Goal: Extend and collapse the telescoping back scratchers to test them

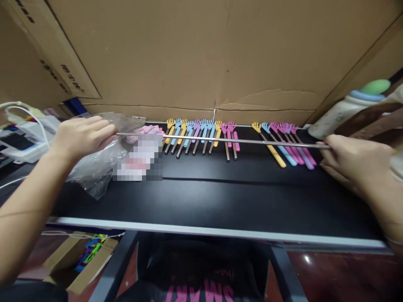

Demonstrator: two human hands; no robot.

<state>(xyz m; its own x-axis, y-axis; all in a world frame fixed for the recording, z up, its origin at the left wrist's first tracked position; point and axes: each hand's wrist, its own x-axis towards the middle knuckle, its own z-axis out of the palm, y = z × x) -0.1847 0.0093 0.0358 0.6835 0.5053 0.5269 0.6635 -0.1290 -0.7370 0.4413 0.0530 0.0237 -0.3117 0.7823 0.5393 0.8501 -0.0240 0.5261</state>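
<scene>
A long thin silver rod (220, 140) is stretched out horizontally above the black table (220, 201). My left hand (82, 136) pinches its left end, with a clear plastic bag (100, 163) under the fingers. My right hand (352, 161) is closed around its right end. Behind the rod lie two rows of small hand-shaped back scratchers: a larger group (201, 136) in yellow, blue, purple and pink, and a smaller group (285, 142) to the right.
Cardboard sheets (201, 54) stand along the back of the table. A pale bottle with a green cap (349, 107) lies at the far right. White cables and devices (22, 134) sit at the left. A cardboard box (82, 256) is on the floor.
</scene>
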